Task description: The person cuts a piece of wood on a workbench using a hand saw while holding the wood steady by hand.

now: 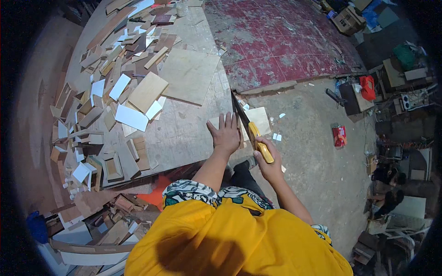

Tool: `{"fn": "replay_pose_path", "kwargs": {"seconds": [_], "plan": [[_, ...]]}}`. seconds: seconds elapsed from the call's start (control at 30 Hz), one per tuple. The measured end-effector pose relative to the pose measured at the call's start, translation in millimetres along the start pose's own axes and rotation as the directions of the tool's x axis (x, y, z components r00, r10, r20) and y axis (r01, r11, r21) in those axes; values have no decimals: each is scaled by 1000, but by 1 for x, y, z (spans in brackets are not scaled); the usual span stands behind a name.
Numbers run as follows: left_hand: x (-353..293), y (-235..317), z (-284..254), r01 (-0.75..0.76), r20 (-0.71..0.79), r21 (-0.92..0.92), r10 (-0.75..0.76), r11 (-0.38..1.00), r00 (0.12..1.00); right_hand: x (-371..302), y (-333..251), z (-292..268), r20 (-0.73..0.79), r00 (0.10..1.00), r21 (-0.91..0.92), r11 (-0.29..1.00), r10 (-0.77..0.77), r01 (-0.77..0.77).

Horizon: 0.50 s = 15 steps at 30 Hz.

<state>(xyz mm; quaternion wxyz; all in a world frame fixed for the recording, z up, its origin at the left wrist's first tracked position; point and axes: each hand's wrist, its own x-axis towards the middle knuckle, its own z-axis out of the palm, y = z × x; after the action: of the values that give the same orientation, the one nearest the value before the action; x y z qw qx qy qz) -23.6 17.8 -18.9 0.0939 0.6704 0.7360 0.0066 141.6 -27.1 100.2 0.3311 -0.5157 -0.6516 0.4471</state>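
We see a broad counter [179,133] taking up the left and middle of the view, with a square wooden panel [191,73] lying flat near its far edge and loose offcuts [148,89] crowding its left side. Along the counter's right edge lies the yellow-handled saw [252,130], its dark blade pointing away from us. Pale board [259,120] shows on both sides of the blade; we cannot tell whether it is one piece. With only a palm for a clamp, we judge, the board could twist or slide, and a jumping blade could nick the fingers just beside it; an unsupported outer part might splinter or drop. Our left hand [226,138] presses palm down at the counter's edge, fingers spread and pointing forward, gripping nothing. Our right hand [270,161], lower and off the edge, is wrapped around the saw's handle, its forearm angled up from the lower right.
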Motion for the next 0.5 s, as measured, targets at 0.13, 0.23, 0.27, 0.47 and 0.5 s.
{"fn": "replay_pose_path", "kwargs": {"seconds": [0.13, 0.23, 0.27, 0.47, 0.5], "plan": [[0, 2, -1, 22, -38, -17, -22, 1000, 999, -29, -25, -3, -14, 1000, -40, 999, 16, -16], [0, 1, 0, 4, -42, -59, -6, 998, 999, -58, -49, -30, 13, 989, -12, 989, 145, -145], [1, 0, 1, -2, -35, -48, 0, 999, 999, -64, -55, -41, 22, 982, 13, 982, 189, -190], [-2, -1, 2, -22, -34, -19, 21, 1000, 999, -14, -39, -26, -4, 994, -35, 994, 105, -105], [-2, -1, 0, -19, -31, -28, 18, 999, 999, 1, -33, -17, -24, 998, -97, 994, 50, -52]]}}
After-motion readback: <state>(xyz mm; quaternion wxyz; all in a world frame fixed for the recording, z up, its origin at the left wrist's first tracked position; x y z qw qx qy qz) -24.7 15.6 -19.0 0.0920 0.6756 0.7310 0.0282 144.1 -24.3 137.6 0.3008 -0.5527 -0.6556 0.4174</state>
